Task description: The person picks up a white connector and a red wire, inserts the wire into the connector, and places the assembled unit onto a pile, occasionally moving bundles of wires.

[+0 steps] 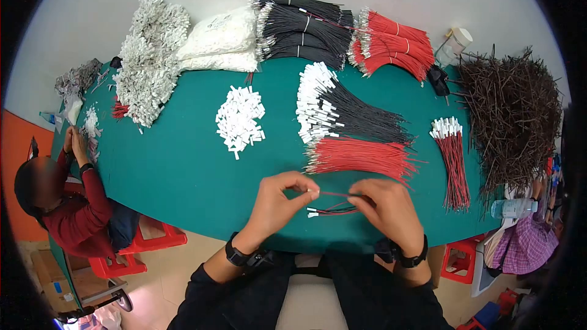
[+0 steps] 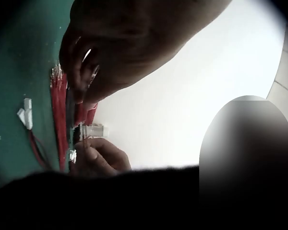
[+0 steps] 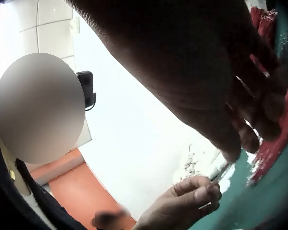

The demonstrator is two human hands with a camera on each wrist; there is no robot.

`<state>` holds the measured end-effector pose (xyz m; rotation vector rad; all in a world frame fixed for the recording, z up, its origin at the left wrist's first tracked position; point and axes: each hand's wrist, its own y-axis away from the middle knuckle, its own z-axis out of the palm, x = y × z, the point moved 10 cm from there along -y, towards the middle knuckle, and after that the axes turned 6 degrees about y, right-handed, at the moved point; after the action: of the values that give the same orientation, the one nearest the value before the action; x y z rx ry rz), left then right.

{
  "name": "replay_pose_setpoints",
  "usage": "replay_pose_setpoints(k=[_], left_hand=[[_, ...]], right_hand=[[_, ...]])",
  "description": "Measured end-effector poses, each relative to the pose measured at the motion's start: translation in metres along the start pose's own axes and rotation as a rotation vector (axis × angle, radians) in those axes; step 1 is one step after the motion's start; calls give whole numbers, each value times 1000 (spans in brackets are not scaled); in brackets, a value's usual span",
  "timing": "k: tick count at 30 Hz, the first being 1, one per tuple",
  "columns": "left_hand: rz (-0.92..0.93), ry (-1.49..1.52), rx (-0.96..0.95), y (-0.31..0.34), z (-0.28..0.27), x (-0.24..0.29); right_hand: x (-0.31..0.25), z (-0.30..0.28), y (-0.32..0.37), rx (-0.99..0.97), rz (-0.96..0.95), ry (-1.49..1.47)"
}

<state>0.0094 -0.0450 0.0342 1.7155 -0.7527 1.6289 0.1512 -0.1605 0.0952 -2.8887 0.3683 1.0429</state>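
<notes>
In the head view, my left hand [image 1: 278, 203] pinches one end of a thin red wire [image 1: 333, 194] between thumb and forefinger. The fingertips hide that end. My right hand [image 1: 388, 205] pinches the same wire further right, and the stretch between the hands is nearly straight. The wire also shows between the two hands in the right wrist view, where the left hand [image 3: 185, 199] is below the right hand [image 3: 182, 62]. Just under the hands lie a few black and red wires with white plug housings [image 1: 313, 212]. Beyond them is a bundle of loose red wires [image 1: 361, 156] with bare metal terminals at its left.
Black wires [image 1: 373, 110] with white housings lie behind the red bundle. A pile of white housings [image 1: 240, 119] is at left, red wires with housings [image 1: 452, 168] at right. Bundles, bags and a brown tangle [image 1: 513, 116] line the back. Another person [image 1: 67, 214] sits at left.
</notes>
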Motion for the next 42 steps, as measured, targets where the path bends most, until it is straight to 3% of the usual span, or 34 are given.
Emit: replay_pose_setpoints(k=[2, 3, 5, 9, 13, 17, 21, 25, 28, 33, 36, 42], left_hand=[[61, -95, -54, -1, 1, 0], [121, -190, -110, -1, 5, 3], [180, -285, -166, -7, 8, 1], [353, -603, 222, -75, -42, 22], [429, -701, 269, -119, -47, 14], [338, -719, 190, -130, -47, 2], [314, -553, 221, -101, -54, 20], [186, -199, 189, -75, -58, 16], [96, 55, 157, -60, -57, 5], [16, 145, 107, -41, -43, 8], [25, 202, 59, -34, -34, 19], [3, 316, -10, -25, -20, 27]], right_hand=[[22, 18, 10, -213, 93, 115], [27, 19, 10, -211, 95, 115], [33, 10, 6, -82, 41, 259], [26, 2, -23, 115, -66, 351], [21, 16, -61, 221, -173, 446], [33, 37, -73, 227, -219, 495], [31, 28, -67, 250, -292, 379], [25, 10, -58, 347, -362, 216], [17, -1, -50, 437, -298, 67], [-37, -31, -27, 457, -252, -98], [-53, -45, -19, 480, -253, 15], [-47, -42, -20, 503, -253, 12]])
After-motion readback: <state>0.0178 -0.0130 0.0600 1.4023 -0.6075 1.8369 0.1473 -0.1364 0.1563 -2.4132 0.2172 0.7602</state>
